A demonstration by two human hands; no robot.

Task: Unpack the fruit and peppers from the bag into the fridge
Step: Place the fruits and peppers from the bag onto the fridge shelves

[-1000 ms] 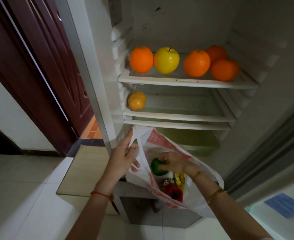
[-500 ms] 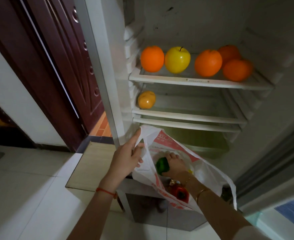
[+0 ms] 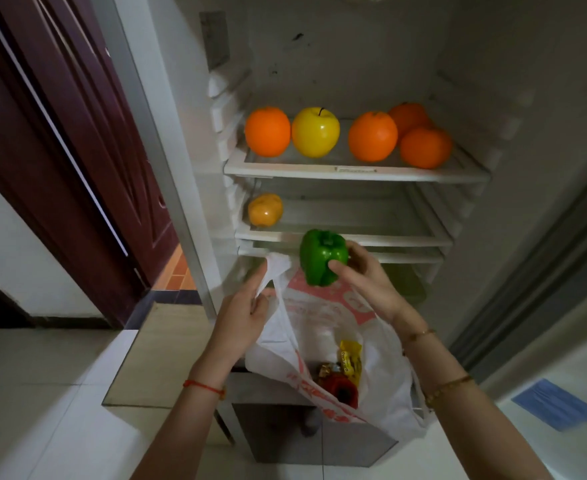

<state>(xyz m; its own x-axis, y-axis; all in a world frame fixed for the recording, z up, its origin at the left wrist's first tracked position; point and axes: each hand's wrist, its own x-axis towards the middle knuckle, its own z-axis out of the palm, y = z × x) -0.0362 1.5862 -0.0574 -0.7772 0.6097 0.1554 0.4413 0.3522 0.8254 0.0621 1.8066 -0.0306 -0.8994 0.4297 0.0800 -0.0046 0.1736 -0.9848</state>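
Your left hand (image 3: 241, 308) pinches the bag (image 3: 382, 386) handle. Your right hand (image 3: 364, 282) grips the green pepper (image 3: 323, 256) above the bag, by the fridge's middle shelf (image 3: 354, 237) front edge. Farther up, oranges (image 3: 372, 136) sit on the top shelf (image 3: 354, 173).

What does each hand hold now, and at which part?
The right hand holds the green pepper by its sides, thumb in front, fingers behind. The left hand pinches the bag by its handle.
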